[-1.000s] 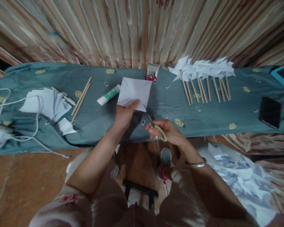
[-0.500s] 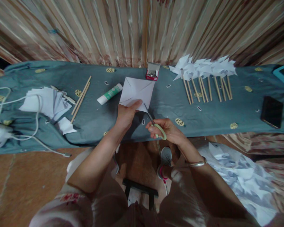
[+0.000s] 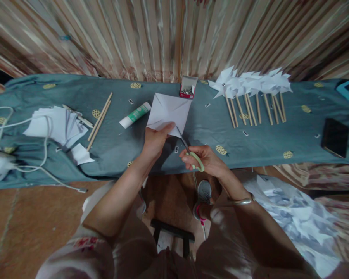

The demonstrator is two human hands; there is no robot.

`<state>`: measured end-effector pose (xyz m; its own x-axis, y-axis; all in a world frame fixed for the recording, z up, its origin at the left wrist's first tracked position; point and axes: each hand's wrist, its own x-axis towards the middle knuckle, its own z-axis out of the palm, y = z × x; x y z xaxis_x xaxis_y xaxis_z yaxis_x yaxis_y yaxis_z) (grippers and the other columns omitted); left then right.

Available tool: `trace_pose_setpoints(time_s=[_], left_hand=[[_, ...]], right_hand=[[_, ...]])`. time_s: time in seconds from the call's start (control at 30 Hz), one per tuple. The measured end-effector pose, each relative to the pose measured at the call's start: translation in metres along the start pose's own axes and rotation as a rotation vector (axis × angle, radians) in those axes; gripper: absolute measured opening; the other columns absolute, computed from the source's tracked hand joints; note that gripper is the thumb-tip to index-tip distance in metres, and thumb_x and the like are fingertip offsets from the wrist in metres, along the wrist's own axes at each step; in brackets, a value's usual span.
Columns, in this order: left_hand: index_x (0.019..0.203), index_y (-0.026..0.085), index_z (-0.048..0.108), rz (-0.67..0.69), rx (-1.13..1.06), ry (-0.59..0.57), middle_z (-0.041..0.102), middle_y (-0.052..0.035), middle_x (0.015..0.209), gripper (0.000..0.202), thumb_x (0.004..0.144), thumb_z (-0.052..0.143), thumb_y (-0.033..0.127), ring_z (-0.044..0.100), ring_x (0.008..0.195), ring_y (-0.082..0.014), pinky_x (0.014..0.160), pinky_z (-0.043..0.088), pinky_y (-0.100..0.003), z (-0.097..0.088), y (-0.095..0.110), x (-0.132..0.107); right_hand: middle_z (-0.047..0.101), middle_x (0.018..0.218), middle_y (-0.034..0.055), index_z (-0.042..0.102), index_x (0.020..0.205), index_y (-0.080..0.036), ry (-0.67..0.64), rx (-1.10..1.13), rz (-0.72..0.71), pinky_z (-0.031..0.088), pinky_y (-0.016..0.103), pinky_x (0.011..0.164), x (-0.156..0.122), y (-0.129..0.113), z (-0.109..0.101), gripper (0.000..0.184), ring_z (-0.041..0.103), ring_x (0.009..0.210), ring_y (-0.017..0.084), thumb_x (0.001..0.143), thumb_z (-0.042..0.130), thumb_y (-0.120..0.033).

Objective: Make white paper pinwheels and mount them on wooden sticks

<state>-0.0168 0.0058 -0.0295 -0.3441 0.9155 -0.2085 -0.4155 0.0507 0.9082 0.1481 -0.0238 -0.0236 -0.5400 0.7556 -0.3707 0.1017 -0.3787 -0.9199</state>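
Note:
My left hand (image 3: pixel 154 140) pinches the near corner of a creased white paper square (image 3: pixel 169 111) and holds it up over the teal-covered table (image 3: pixel 258 135). My right hand (image 3: pixel 207 159) grips small scissors (image 3: pixel 192 153) with pale green handles. Their blades point up-left and touch the square's lower right edge. A glue stick (image 3: pixel 134 115) lies just left of the paper. A small red box of pins (image 3: pixel 187 89) stands open behind it.
Several finished paper pinwheels on wooden sticks (image 3: pixel 251 93) lie at the back right. White paper squares (image 3: pixel 58 126), two loose sticks (image 3: pixel 99 121) and white cables (image 3: pixel 20 155) lie at the left. A black phone (image 3: pixel 334 137) lies at right, and paper scraps (image 3: pixel 293 217) cover the floor.
The paper square and my left hand have shifted slightly right and up. The scissor blades have closed in on the square's lower right edge.

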Motion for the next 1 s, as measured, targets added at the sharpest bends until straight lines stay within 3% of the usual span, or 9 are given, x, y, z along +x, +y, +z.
trace_pose_setpoints(time_s=[0.5,1.0], left_hand=[[0.074,0.016,0.066,0.016,-0.017,-0.040,0.071,-0.0029,0.083,0.029,0.053,0.082,0.027,0.066,0.073,-0.0171,0.061,0.054,-0.027,-0.0010,0.0017,0.0002],[0.069,0.016,0.065,-0.007,0.071,-0.074,0.069,-0.0013,0.072,0.022,0.054,0.078,0.028,0.064,0.066,-0.0170,0.057,0.054,-0.028,-0.0032,-0.0028,-0.0011]], right_hand=[[0.058,0.054,-0.0033,0.068,0.077,-0.014,0.004,0.002,-0.008,0.043,0.020,0.046,0.0012,0.0036,-0.0022,0.041,0.052,0.048,0.007,0.066,0.083,-0.051],[0.059,0.054,-0.0037,0.066,0.076,-0.016,0.023,-0.025,0.002,0.042,0.019,0.045,0.0001,0.0003,-0.0026,0.045,0.053,0.047,0.007,0.063,0.083,-0.055]])
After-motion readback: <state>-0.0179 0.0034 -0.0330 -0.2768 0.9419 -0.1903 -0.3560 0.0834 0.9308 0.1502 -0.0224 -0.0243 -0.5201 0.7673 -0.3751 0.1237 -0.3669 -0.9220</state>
